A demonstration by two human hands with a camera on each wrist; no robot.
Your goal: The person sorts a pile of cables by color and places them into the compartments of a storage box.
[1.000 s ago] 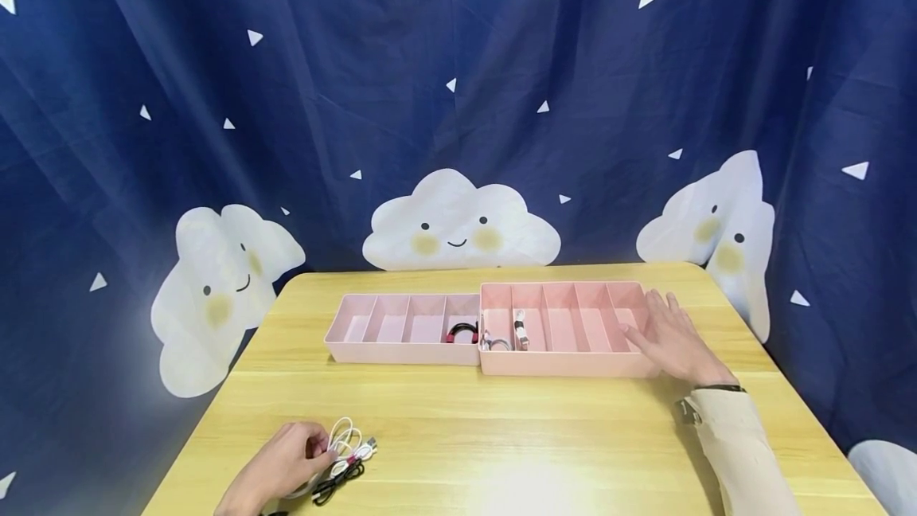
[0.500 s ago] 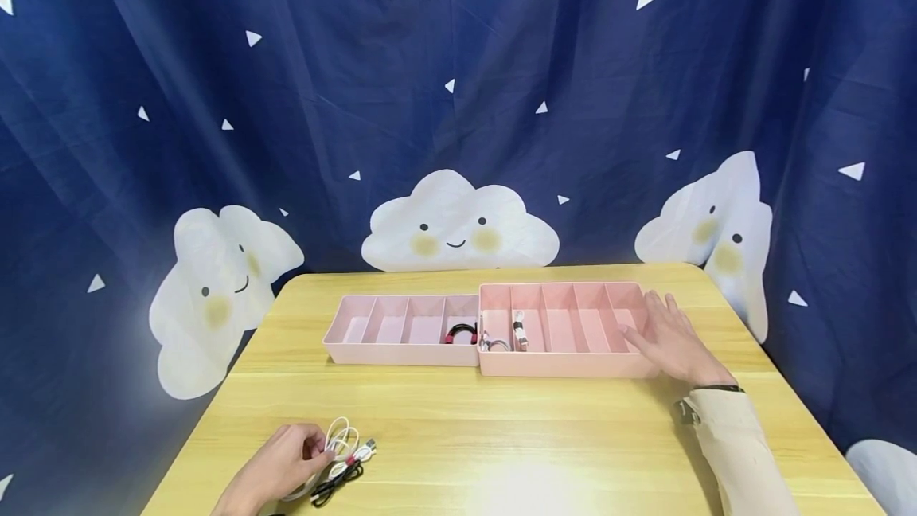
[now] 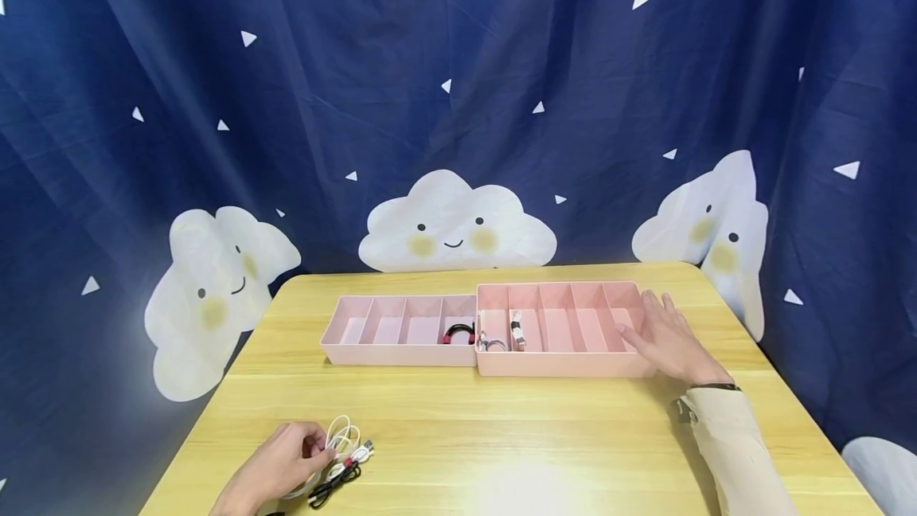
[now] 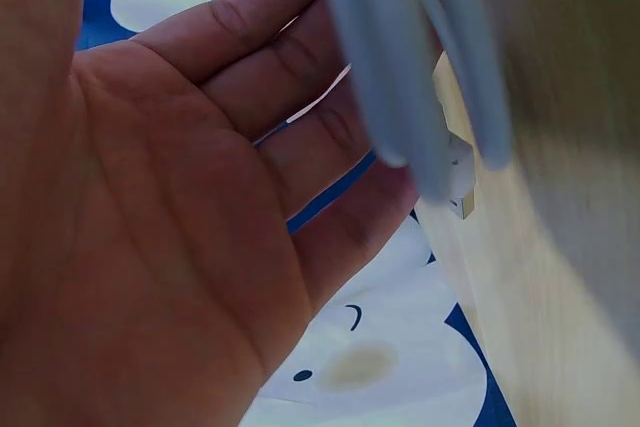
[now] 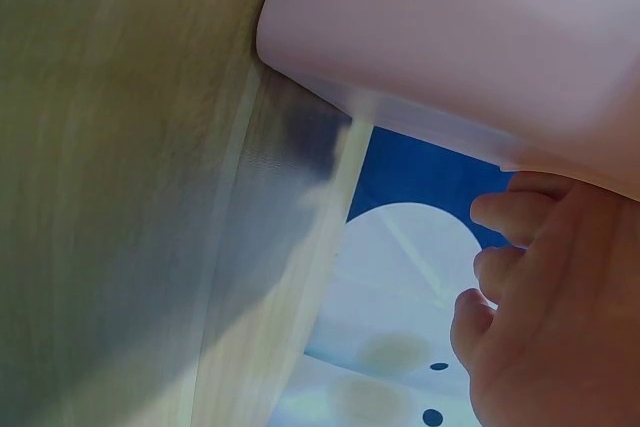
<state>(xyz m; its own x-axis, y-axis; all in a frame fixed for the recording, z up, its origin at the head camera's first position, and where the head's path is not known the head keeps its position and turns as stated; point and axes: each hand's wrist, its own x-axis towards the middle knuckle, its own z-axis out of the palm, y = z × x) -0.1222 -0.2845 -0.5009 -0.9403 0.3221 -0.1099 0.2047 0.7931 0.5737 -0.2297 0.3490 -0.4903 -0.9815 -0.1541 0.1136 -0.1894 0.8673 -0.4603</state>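
At the front left of the table in the head view, my left hand (image 3: 275, 464) has its thumb and fingers on a white charging cable (image 3: 344, 428). Loops of this cable (image 4: 385, 67) cross the fingertips in the left wrist view. A black cable (image 3: 335, 484) and a silver USB plug (image 3: 368, 446) lie beside them. My right hand (image 3: 673, 345) rests against the right end of the pink divided box (image 3: 566, 365). Its fingers are fairly straight outside the end wall, and the thumb reaches over the last compartment. The right wrist view shows the fingers beside the box wall (image 5: 440, 47).
Left of the pink box stands a paler divided box (image 3: 401, 354), with a black cable with red ends (image 3: 458, 330) in its right compartment. The pink box holds a coiled grey cable (image 3: 494, 345) and a white cable with a black band (image 3: 517, 333). A blue curtain (image 3: 458, 126) hangs behind the table.
The whole head view has shifted slightly to the left. Both hands, the cables and the boxes keep about the same places relative to each other.
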